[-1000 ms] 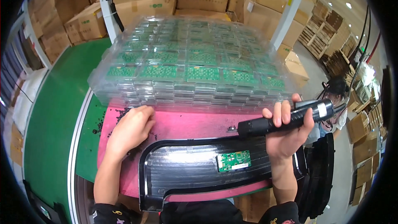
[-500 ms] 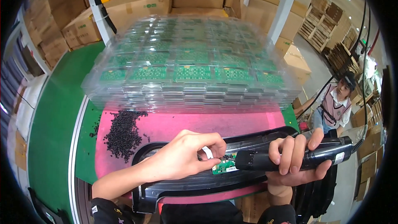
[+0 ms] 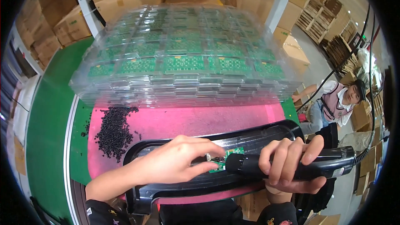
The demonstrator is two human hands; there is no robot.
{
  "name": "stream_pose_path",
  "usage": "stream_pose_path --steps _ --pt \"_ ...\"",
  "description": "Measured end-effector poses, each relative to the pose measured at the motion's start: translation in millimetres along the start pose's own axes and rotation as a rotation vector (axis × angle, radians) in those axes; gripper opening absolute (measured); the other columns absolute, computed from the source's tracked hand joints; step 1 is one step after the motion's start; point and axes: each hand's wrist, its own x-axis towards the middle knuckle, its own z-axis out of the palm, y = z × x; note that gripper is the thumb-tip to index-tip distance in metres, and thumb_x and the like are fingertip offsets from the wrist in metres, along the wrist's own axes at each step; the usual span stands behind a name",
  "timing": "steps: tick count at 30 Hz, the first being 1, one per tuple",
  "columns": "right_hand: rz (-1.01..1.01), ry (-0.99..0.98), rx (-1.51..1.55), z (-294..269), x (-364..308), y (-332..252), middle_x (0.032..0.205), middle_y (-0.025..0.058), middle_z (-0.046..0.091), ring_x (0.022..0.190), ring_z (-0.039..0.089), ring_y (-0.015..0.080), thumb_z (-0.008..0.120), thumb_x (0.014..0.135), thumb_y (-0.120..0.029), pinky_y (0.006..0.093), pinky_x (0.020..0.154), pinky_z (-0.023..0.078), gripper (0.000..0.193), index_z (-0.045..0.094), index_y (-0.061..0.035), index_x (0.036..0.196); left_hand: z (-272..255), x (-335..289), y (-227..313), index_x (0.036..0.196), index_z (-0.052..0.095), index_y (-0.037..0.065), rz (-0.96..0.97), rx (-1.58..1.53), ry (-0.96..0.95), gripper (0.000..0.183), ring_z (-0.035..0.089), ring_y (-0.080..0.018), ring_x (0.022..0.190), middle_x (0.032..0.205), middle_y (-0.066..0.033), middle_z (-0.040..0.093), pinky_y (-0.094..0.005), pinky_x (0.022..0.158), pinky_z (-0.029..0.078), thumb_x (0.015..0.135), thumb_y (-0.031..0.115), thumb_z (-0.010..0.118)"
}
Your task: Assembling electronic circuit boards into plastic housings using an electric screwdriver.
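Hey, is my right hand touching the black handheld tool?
Touching: the head view plainly shows the right hand wrapped around the black handheld tool.

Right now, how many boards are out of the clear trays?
1 visible: the green board in the black housing, partly covered by the left hand and black power tool. Others may be hidden.

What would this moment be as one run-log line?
left hand: at green circuit board | right hand: holds black handheld tool | board: on black curved panel | small black pieces: piled on pink mat
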Motion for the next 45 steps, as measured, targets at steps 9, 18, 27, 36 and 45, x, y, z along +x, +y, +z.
stream_pose_path --steps 9,18,27,36,45 --pt "0.144 0.070 -0.117 8.9 -1.4 0.5 0.057 0.0011 0.054 0.042 0.052 0.0145 0.061 0.093 -0.046 0.0301 0.045 0.041 0.039 0.042 -0.0128 0.101 14.3 -7.4 -10.5 0.081 0.063 0.007 0.353 0.621 0.253 0.011 0.067 -0.0167 0.072 0.080 -0.0034 0.066 -0.0293 0.066 0.053 0.073 0.013 0.068" --pt "0.105 0.044 -0.378 -5.6 1.8 -11.6 0.056 0.0020 0.052 0.039 0.047 0.0136 0.061 0.091 -0.042 0.0286 0.043 0.040 0.042 0.041 -0.0070 0.103 1.7 -7.4 -0.1 0.083 0.061 0.008 0.317 0.710 0.278 0.010 0.062 -0.0171 0.070 0.079 -0.0014 0.061 -0.0311 0.058 0.050 0.074 0.009 0.066" --pt "0.283 0.034 -0.389 -35.1 7.5 2.4 0.055 0.0026 0.046 0.042 0.044 0.0144 0.059 0.089 -0.036 0.0286 0.044 0.037 0.037 0.042 -0.0058 0.102 10.2 -7.8 -19.9 0.087 0.066 0.007 0.223 0.451 -0.167 0.010 0.064 -0.0178 0.096 0.108 -0.0004 0.070 -0.0325 0.072 0.056 0.084 0.017 0.069" --pt "0.342 0.061 -0.381 -35.7 7.1 8.0 0.053 0.0026 0.045 0.042 0.043 0.0139 0.063 0.088 -0.033 0.0280 0.044 0.038 0.036 0.042 -0.0063 0.100 13.1 -13.6 -22.9 0.106 0.068 0.004 0.045 0.384 -0.228 0.024 0.068 -0.0289 0.085 0.111 -0.0065 0.070 -0.0383 0.070 0.057 0.086 0.018 0.069" --pt "0.434 0.139 -0.227 -35.0 6.2 10.2 0.066 0.0056 0.053 0.054 0.052 0.0130 0.072 0.079 -0.010 0.0288 0.053 0.046 0.032 0.049 -0.0018 0.099 11.1 -15.6 -13.1 0.111 0.069 0.006 -0.025 0.413 -0.239 0.029 0.068 -0.0323 0.072 0.106 -0.0088 0.072 -0.0405 0.061 0.055 0.084 0.014 0.070"
